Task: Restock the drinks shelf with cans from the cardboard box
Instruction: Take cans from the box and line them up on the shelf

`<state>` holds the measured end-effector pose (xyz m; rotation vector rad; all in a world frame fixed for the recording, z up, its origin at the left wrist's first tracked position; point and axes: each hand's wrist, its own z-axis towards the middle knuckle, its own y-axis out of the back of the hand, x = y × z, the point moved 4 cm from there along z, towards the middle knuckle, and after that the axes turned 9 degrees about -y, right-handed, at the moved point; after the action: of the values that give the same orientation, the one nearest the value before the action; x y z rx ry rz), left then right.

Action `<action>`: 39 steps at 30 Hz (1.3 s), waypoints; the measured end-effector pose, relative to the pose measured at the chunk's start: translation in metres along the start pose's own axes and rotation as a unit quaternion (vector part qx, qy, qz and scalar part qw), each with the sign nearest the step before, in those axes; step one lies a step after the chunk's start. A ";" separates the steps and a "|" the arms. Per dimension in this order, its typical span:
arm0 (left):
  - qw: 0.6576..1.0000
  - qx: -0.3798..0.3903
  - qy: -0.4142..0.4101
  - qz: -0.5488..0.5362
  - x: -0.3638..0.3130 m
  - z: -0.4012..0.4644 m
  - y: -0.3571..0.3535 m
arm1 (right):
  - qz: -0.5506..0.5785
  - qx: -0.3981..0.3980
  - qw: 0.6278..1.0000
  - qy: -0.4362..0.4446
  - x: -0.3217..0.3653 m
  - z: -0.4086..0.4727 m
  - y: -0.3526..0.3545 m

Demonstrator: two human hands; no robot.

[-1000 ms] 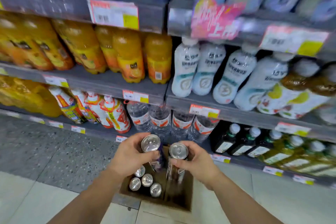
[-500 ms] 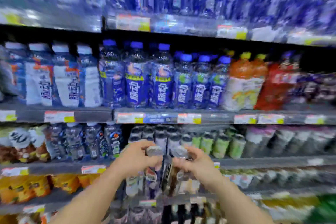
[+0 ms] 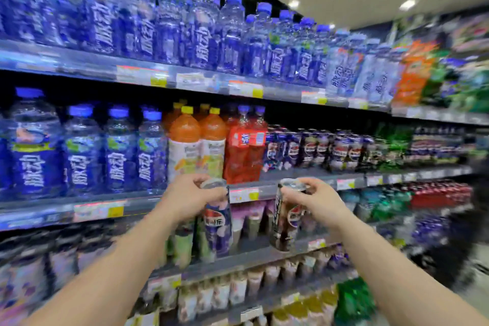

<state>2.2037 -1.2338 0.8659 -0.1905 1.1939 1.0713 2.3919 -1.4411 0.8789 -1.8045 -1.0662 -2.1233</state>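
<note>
My left hand grips the top of a tall blue cola can, which hangs upright. My right hand holds a dark cola can by its rim, tilted slightly. Both cans are raised in front of the shelf edge with its price tags. A row of similar dark cola cans stands on that shelf, up and to the right of my hands. The cardboard box is out of view.
Blue water bottles fill the shelf at left and the shelf above. Orange bottles and red bottles stand just behind my hands. Red cans and green cans sit lower right. The view is blurred.
My hands lifted the two cans out of the box and up to the upper shelves. The view swung up and right, and the cans moved apart.
</note>
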 end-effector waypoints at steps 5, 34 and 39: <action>1.000 -0.010 -0.012 -0.019 -0.029 0.055 -0.055 | 0.025 -0.039 0.999 -0.004 -0.010 0.043 0.064; 0.970 -0.148 -0.031 0.191 -0.059 0.253 -0.206 | -0.071 -0.139 0.986 0.056 -0.029 0.336 0.169; 0.964 -0.181 0.013 0.192 -0.054 0.250 -0.214 | -0.103 -0.108 0.988 0.035 -0.048 0.354 0.161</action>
<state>2.5307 -1.2203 0.9294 -0.2618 1.0740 1.6334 2.7744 -1.3616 0.9082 -1.7579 -1.0852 -2.4917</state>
